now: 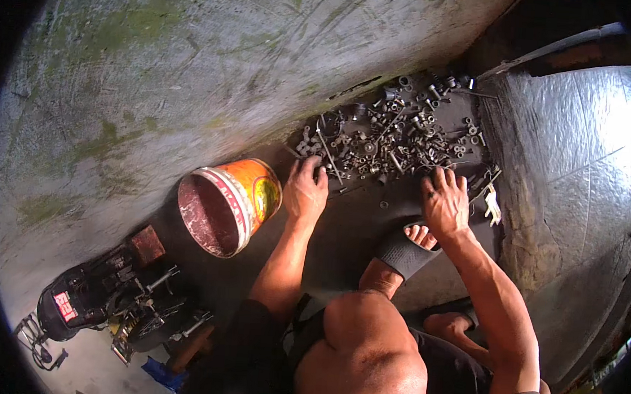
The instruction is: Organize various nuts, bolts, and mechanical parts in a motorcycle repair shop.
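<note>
A spread of loose metal hardware (pixel 389 139) lies on the dark floor at the foot of the wall, with bolts, nuts and washers mixed together. At its left edge is my left hand (pixel 306 191), thumb apart from the fingers and nothing visible between them. A thin strip (pixel 329 153) like a cable tie lies just beyond those fingers. My right hand (pixel 447 202) is lowered, fingers curled, to the near right edge of the hardware. Its fingertips point down by some thin wire (pixel 447 166); whether they grip anything is hidden. One washer (pixel 384 205) lies apart between the hands.
An orange plastic bucket (pixel 264 186) with a stained inside stands left of my left hand. The scuffed wall (pixel 165 79) rises beyond. My sandalled foot (pixel 407 251) is near my right hand. Motorcycle parts (pixel 120 293) stand lower left; a pale torn scrap (pixel 492 206) lies right.
</note>
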`<control>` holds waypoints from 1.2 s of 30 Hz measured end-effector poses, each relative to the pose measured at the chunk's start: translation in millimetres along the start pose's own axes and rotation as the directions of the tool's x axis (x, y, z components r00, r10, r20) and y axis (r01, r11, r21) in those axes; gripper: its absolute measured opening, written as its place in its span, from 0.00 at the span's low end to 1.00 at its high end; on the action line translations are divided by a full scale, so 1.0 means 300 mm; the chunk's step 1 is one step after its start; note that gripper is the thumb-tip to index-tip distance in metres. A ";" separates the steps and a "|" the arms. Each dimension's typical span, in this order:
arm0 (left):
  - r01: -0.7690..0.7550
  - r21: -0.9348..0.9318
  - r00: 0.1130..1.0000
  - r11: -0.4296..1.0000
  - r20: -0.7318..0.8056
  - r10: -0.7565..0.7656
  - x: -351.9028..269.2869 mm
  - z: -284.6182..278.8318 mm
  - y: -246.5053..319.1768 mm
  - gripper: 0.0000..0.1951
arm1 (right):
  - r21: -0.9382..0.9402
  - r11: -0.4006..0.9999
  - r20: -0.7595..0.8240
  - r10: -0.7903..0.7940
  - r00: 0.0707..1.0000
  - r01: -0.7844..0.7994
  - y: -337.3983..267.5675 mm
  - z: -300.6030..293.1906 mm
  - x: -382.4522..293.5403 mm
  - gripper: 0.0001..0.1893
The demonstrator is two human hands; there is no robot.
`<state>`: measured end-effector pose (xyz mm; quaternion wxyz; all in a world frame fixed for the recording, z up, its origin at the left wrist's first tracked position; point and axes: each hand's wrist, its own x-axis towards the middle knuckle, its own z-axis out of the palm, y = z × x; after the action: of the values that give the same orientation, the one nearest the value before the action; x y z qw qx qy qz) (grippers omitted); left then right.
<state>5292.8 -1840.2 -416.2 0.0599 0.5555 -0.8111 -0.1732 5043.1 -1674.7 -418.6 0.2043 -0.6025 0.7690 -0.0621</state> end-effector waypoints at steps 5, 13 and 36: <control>0.137 0.078 0.990 0.987 0.033 -0.140 -0.016 0.002 -0.015 0.11 | -0.011 1.000 0.083 -0.002 0.997 0.003 0.039 -0.021 -0.081 0.12; -0.123 -0.206 0.990 0.971 0.038 0.133 0.070 0.053 0.292 0.17 | 0.101 0.993 0.050 0.054 0.997 -0.059 0.051 -0.079 -0.150 0.09; -0.330 -0.123 0.911 0.936 0.219 0.350 -0.062 0.131 0.322 0.14 | 0.137 0.975 -0.063 -0.169 0.984 0.176 0.067 -0.081 0.086 0.14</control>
<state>5203.2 -1783.4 -417.4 0.0150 0.3780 -0.8887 -0.2590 5010.4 -1697.6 -409.5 0.2209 -0.6492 0.7124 -0.1495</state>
